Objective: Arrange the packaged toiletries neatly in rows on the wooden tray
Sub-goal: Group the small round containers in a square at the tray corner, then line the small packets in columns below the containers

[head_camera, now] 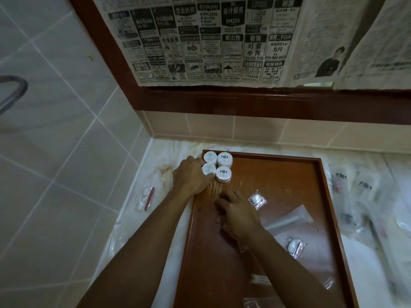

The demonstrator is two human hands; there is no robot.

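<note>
A pale marbled counter (pixel 160 156) fills the lower part of the frame, meeting tiled walls at the corner. A wooden tray (pixel 324 187) lies on it, centre right. At the left of the tray lies a small clear packet with a red stick (pixel 147 198). At the right edge lies a heap of clear packets (pixel 373 203).

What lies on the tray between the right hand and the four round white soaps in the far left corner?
Nothing: in the head view only bare tray wood separates the right hand from the round soaps.
</note>
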